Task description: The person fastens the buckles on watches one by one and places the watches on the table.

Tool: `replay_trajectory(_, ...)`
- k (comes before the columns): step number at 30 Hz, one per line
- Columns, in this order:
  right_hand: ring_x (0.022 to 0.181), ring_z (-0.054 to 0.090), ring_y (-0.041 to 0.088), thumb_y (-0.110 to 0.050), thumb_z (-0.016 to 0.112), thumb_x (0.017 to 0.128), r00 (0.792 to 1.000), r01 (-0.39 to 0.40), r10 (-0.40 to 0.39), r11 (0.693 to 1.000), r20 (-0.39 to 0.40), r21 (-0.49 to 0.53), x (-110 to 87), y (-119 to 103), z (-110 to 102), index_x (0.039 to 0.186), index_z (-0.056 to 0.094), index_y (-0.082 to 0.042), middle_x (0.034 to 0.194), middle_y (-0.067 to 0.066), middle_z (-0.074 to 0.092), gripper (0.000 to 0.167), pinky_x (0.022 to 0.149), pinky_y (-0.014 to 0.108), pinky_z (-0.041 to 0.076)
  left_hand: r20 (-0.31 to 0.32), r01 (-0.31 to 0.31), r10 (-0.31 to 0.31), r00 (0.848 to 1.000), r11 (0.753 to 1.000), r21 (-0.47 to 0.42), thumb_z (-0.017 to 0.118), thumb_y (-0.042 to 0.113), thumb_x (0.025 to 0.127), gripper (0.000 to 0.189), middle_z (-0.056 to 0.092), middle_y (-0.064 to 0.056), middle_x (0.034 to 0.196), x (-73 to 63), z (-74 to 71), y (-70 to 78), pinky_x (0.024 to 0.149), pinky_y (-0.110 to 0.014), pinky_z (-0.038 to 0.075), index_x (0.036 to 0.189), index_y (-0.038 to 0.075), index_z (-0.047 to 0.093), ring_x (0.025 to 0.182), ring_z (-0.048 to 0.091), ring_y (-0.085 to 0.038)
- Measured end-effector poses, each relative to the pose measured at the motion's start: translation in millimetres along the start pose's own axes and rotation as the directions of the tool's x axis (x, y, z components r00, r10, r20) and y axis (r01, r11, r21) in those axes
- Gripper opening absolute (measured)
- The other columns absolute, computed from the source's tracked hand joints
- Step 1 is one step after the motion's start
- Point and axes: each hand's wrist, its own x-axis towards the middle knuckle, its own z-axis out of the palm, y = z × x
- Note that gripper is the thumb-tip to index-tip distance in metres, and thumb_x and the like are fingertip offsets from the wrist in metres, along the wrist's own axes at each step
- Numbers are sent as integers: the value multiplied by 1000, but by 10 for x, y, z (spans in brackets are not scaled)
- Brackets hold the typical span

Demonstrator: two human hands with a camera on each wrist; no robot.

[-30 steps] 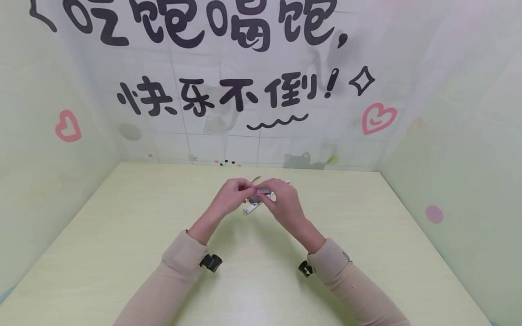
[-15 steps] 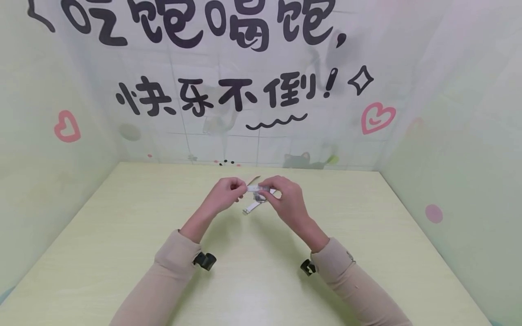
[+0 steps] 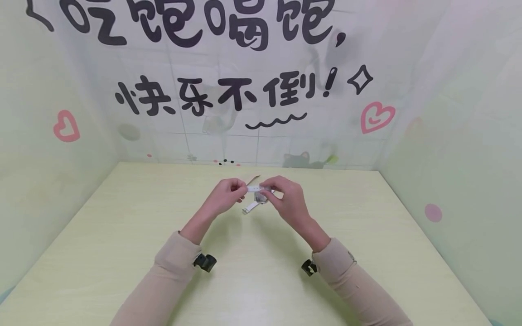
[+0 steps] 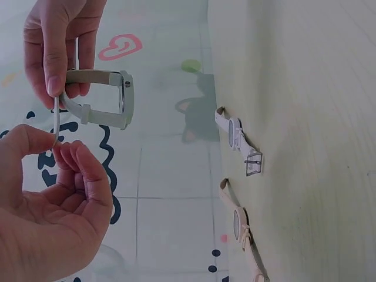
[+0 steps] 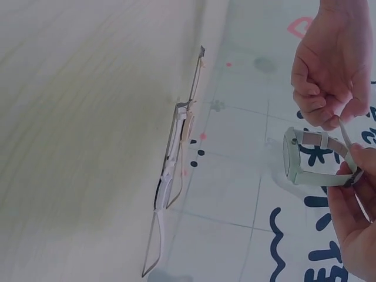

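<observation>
A wristwatch with a pale mint-white strap (image 4: 126,106) is held up off the table between both hands. My left hand (image 3: 225,195) pinches the free end of its strap (image 3: 253,189) between thumb and forefinger, pulling a short length out straight. At the other side, my right hand (image 3: 287,197) grips the band near the buckle with thumb and fingers. The strap forms a closed loop, and the case (image 5: 291,155) hangs at the side away from the fingers. Fingers hide most of the buckle.
Behind the hands, a white-strapped watch (image 4: 237,136) and a beige-strapped watch (image 4: 239,226) lie on the pale wooden table (image 3: 253,280), near its back edge. Printed wall panels (image 3: 163,145) enclose the back and both sides.
My left hand has moved slightly left, away from the right hand, and a white length of strap now shows between them. Over the last half second both hands are almost still.
</observation>
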Motion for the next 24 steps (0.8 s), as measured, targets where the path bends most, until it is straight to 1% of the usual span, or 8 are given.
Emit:
replay_trajectory(3, 88, 72, 22, -3, 77, 84, 999, -48, 48, 996, -1, 76, -7, 56, -1, 98, 73, 0, 95, 12, 75, 15, 83, 28, 61, -6, -32, 32, 999, 999, -20, 53, 13, 99, 23, 65, -13, 95, 7, 34, -17, 83, -34, 59, 108, -6, 63, 84, 61, -17)
replay_trajectory(6, 89, 72, 24, -2, 77, 84, 997, -79, 81, 986, -10, 147, -15, 94, -5, 99, 72, 0, 96, 14, 75, 15, 83, 28, 61, -24, -66, 65, 998, 998, -22, 58, 14, 99, 20, 66, -13, 96, 7, 58, -27, 77, -27, 55, 106, -4, 63, 84, 60, -15)
replay_trajectory(8, 90, 72, 25, -2, 76, 85, 996, -88, 93, 980, -17, 178, -14, 95, -12, 99, 72, 0, 97, 14, 74, 15, 83, 30, 61, -38, -78, 78, 996, 997, -18, 62, 14, 97, 19, 67, -14, 100, 3, 69, -25, 77, -26, 53, 107, -2, 64, 89, 62, -18)
replay_trajectory(10, 91, 71, 26, -3, 75, 86, 994, -104, 111, 973, -24, 205, -9, 88, -18, 100, 72, 0, 97, 15, 74, 15, 83, 31, 61, -40, -85, 84, 996, 996, -26, 66, 14, 95, 22, 68, -17, 108, 0, 83, -27, 83, -29, 55, 111, 0, 63, 97, 65, -23)
replay_trajectory(12, 90, 71, 26, -3, 75, 86, 990, -129, 140, 963, -30, 235, -1, 73, -19, 100, 72, 1, 97, 15, 74, 15, 83, 31, 61, -28, -98, 97, 995, 994, -49, 69, 14, 93, 29, 66, -18, 118, 6, 110, -37, 93, -35, 56, 118, 0, 61, 109, 65, -29)
replay_trajectory(15, 91, 71, 28, -3, 74, 87, 979, -185, 200, 943, -25, 276, 15, 30, -23, 101, 72, 2, 99, 18, 74, 15, 82, 32, 61, -12, -123, 122, 992, 989, -78, 70, 13, 93, 38, 64, -20, 126, 21, 160, -64, 105, -43, 51, 126, -1, 58, 119, 63, -34)
replay_trajectory(19, 96, 70, 31, -2, 72, 88, 963, -252, 268, 913, -7, 321, 25, 31, -6, 103, 71, 5, 103, 22, 72, 17, 83, 33, 61, -43, -152, 148, 988, 983, -98, 70, 11, 93, 34, 68, -20, 121, 24, 191, -72, 103, -42, 53, 123, -1, 61, 113, 67, -33)
replay_trajectory(24, 100, 69, 34, -1, 71, 89, 960, -268, 278, 905, 17, 330, 18, 66, 7, 105, 70, 7, 106, 23, 72, 18, 88, 39, 60, -89, -160, 152, 984, 982, -96, 71, 10, 92, 27, 73, -19, 111, 11, 179, -51, 92, -36, 58, 117, 0, 67, 100, 71, -28)
